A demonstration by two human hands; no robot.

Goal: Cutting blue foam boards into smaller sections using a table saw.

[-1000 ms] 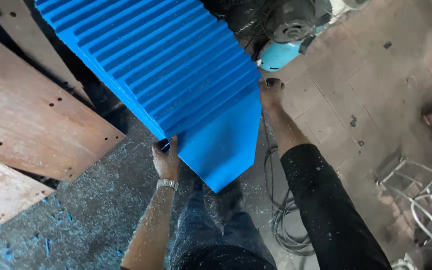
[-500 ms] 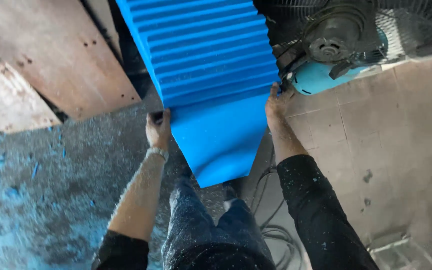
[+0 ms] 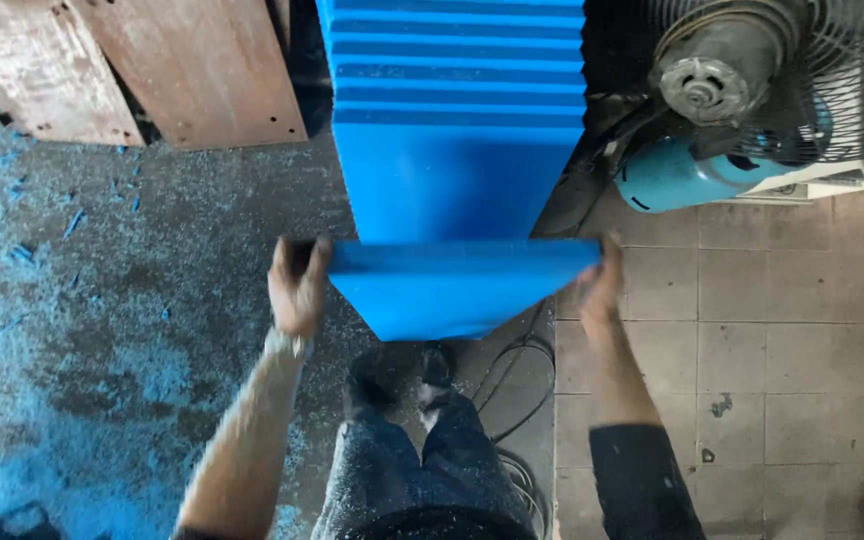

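A blue plastic sheet [image 3: 452, 290] hangs flat between my hands, just above my knees. My left hand [image 3: 297, 285] grips its left edge and my right hand [image 3: 600, 290] grips its right edge. Right behind it stands a tall stack of blue sheets [image 3: 457, 110], their edges stepped like stairs at the top of the view. The held sheet covers the lower front of that stack. My legs and shoes [image 3: 392, 385] show below the sheet.
Worn wooden boards [image 3: 132, 65] lie at the upper left. A metal fan [image 3: 752, 70] with a turquoise motor housing [image 3: 672, 175] stands at the upper right. Blue shavings [image 3: 22, 250] cover the concrete floor on the left. Black cables [image 3: 517, 400] run over tiled floor [image 3: 782, 350].
The view has swung so the stack now stands straight ahead. Both hands have moved lower and wider apart, and one blue sheet has come off the stack's front, held level between them.
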